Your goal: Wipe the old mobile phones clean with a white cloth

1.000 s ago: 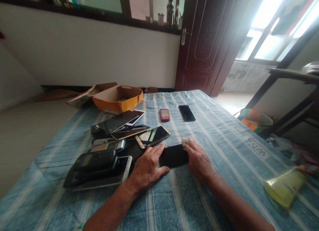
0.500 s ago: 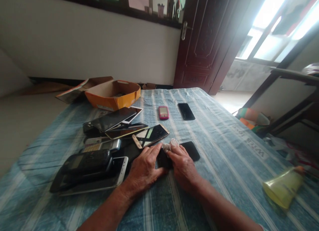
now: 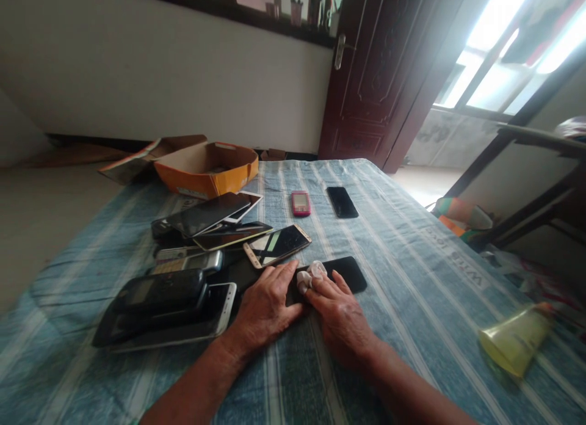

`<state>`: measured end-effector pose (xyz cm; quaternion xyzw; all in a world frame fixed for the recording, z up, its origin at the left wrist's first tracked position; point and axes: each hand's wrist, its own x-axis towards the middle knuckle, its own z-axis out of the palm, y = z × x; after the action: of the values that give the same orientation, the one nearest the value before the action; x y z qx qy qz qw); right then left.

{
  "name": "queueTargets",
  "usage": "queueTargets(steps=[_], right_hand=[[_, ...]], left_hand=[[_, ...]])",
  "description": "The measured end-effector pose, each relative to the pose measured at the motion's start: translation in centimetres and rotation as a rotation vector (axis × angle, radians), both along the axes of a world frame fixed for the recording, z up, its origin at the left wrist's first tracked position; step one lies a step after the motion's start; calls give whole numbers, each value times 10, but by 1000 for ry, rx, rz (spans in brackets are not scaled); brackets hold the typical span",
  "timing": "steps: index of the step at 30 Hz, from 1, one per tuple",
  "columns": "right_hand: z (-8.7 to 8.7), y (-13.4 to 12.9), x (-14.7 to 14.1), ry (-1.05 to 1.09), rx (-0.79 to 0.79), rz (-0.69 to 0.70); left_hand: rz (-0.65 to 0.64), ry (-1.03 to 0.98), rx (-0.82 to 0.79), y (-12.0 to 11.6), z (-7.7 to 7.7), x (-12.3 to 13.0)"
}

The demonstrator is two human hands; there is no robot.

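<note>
A crumpled white tissue (image 3: 317,269) is pinched under the fingers of my right hand (image 3: 341,312), pressed down on a dark phone surface. My left hand (image 3: 268,300) grips the left side of a dark phone (image 3: 293,292), fingers on the far edge and thumb on the near one. Right of the tissue a black phone (image 3: 350,273) lies flat; my right hand hides whether the two dark parts are one phone. Just beyond my hands rests a gold-edged phone (image 3: 281,245) with a reflection on its screen.
To the left lies a pile of phones (image 3: 160,294). An open orange box (image 3: 210,181) stands behind it. Farther back are a pink phone (image 3: 301,204) and another black phone (image 3: 342,202). A yellow translucent container (image 3: 515,342) sits at right on the striped cloth (image 3: 412,278).
My right hand has shifted slightly, its index finger now lifted and spread away, with the tissue still under its other fingers. My left hand stays in place. The view has tilted slightly.
</note>
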<state>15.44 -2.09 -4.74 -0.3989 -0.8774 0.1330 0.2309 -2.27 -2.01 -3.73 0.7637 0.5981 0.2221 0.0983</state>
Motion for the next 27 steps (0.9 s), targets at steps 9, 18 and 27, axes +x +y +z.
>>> queueTargets(steps=[9, 18, 27], right_hand=[[-20, 13, 49, -6, 81, -350], [-20, 10, 23, 79, 86, -240], [-5, 11, -18, 57, -51, -69]], left_hand=[[16, -7, -71, -2, 8, 3], [5, -27, -65, -2, 7, 3], [-13, -31, -20, -2, 0, 1]])
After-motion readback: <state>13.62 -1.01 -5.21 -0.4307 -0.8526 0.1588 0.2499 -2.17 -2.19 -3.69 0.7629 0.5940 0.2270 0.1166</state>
